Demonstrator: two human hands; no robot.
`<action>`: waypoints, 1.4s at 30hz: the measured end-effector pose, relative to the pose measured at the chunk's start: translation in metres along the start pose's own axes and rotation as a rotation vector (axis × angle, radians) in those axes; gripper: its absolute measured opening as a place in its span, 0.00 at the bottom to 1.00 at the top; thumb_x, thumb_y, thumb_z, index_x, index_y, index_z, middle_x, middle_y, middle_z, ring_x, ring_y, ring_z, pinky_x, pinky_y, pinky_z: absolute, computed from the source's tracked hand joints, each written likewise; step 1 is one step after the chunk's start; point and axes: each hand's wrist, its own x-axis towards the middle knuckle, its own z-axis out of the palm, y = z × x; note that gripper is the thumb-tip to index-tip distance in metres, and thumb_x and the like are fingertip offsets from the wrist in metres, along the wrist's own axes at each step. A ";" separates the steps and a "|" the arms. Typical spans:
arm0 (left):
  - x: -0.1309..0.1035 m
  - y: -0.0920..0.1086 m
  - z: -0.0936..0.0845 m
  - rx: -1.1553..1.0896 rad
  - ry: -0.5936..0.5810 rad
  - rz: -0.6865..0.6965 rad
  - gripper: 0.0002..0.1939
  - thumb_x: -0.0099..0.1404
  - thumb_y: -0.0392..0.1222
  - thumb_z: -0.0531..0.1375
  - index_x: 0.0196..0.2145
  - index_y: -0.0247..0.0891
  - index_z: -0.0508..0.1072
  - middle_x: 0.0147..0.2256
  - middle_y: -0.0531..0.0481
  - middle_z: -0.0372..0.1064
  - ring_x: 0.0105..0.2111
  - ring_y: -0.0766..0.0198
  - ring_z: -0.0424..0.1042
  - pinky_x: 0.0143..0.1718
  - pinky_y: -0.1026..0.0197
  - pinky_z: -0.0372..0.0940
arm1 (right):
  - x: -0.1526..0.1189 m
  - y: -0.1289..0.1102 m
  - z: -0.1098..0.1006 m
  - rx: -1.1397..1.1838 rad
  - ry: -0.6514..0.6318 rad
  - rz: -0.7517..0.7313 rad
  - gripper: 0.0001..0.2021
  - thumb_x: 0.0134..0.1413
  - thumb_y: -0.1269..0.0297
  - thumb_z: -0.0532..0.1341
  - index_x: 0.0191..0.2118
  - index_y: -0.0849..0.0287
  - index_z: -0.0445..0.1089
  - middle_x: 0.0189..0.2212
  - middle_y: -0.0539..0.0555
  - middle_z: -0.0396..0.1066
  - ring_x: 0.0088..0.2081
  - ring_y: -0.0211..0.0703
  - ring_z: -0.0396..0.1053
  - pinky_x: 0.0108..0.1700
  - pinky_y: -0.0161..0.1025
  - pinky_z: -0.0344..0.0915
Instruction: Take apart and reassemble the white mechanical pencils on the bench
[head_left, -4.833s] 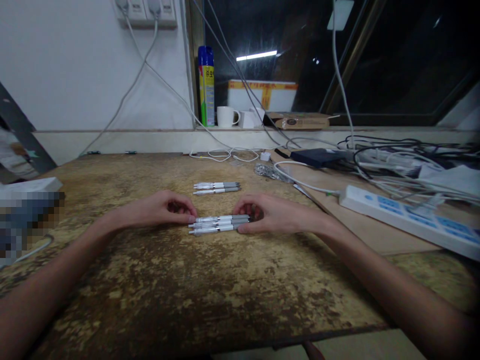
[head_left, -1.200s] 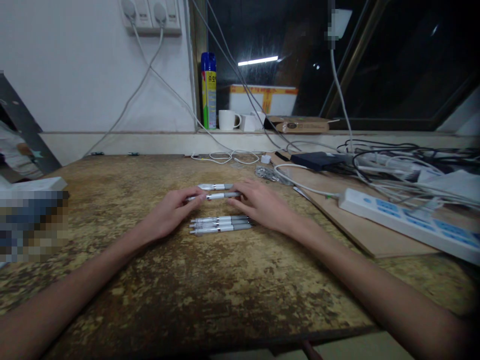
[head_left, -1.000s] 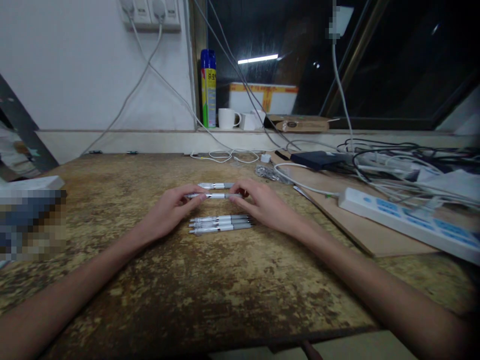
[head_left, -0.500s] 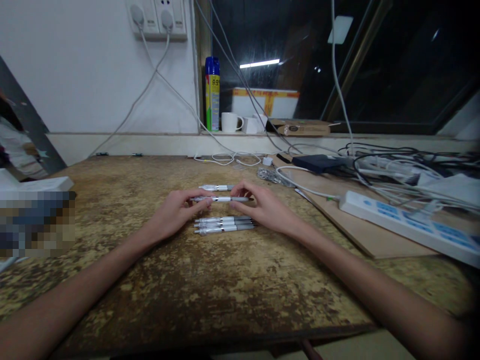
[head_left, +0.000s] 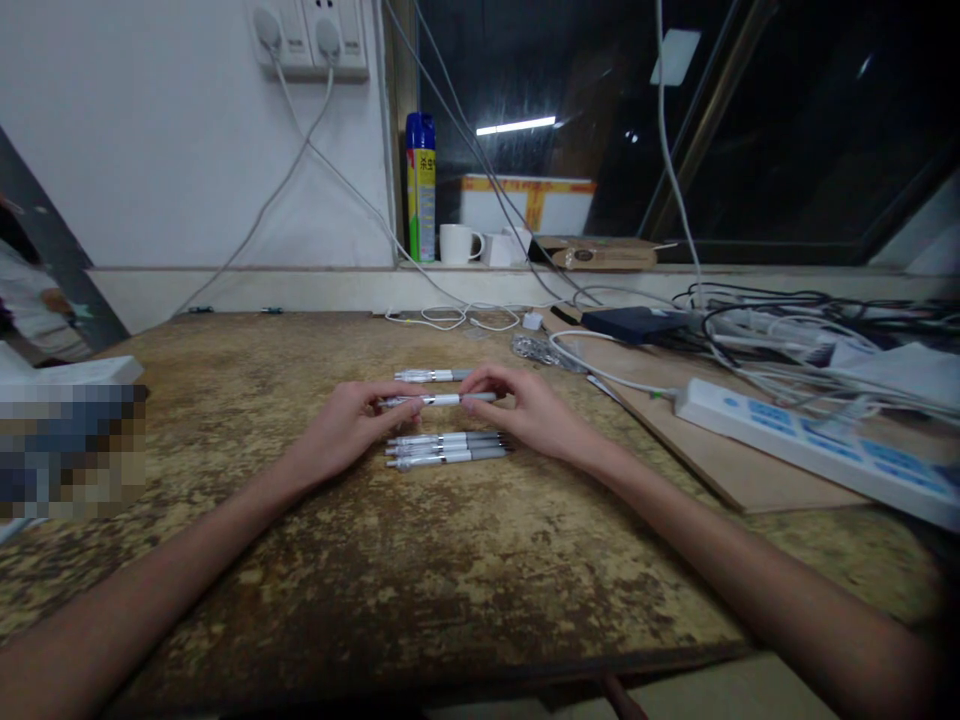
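Two bare hands shared one pen [head_left: 441, 400] on my head-camera feed. I saw the left hand [head_left: 349, 425] pinch its clear end, thumb and fingers drawn in with little gap besides the barrel. The right hand [head_left: 525, 405] had the grey end between thumb and forefinger, its fingers curled in a low arch. The pen ran level between the two, its white middle bare; from my angle I could not tell whether it touched the wooden table [head_left: 420, 570] or was just above it. Beyond it I made out a far pen [head_left: 435, 376], roughly parallel, its grey end partly behind the right hand. On the near side I counted what looked like three pens in a row [head_left: 454, 455], side by side, clear ends to the left and grey ends to the right. Off to the right I had a white power strip [head_left: 810, 450] on a flat board [head_left: 750, 480]. At the back, a spray can [head_left: 422, 195] and a white mug [head_left: 455, 245] stood on the ledge [head_left: 300, 290], a brown carton [head_left: 607, 255] farther along
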 end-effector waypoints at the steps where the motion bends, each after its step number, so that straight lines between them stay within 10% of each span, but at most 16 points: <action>1: 0.000 0.001 0.000 -0.001 -0.002 0.000 0.18 0.70 0.54 0.59 0.49 0.42 0.81 0.41 0.48 0.82 0.39 0.56 0.78 0.42 0.58 0.67 | 0.000 0.001 0.000 0.010 0.020 -0.013 0.07 0.59 0.63 0.65 0.43 0.57 0.74 0.40 0.54 0.77 0.42 0.44 0.73 0.45 0.41 0.66; 17: -0.001 0.004 -0.001 -0.035 -0.010 0.017 0.18 0.71 0.54 0.58 0.48 0.41 0.80 0.40 0.48 0.81 0.40 0.57 0.77 0.44 0.58 0.66 | 0.002 -0.001 0.002 0.111 0.033 0.067 0.09 0.62 0.60 0.63 0.42 0.59 0.76 0.37 0.55 0.79 0.39 0.44 0.74 0.43 0.41 0.68; 25: 0.000 0.007 -0.004 0.034 0.012 0.054 0.23 0.75 0.53 0.52 0.30 0.38 0.77 0.30 0.51 0.76 0.32 0.62 0.71 0.37 0.61 0.61 | 0.003 -0.001 -0.002 0.104 0.169 -0.010 0.09 0.54 0.66 0.69 0.42 0.57 0.76 0.41 0.54 0.79 0.42 0.45 0.76 0.48 0.44 0.71; 42: 0.004 0.003 -0.010 -0.004 0.139 0.085 0.17 0.72 0.53 0.57 0.45 0.40 0.79 0.38 0.50 0.78 0.38 0.60 0.73 0.41 0.60 0.63 | 0.002 -0.006 -0.006 0.253 0.363 0.039 0.11 0.55 0.58 0.69 0.40 0.58 0.80 0.35 0.54 0.81 0.36 0.43 0.76 0.41 0.41 0.73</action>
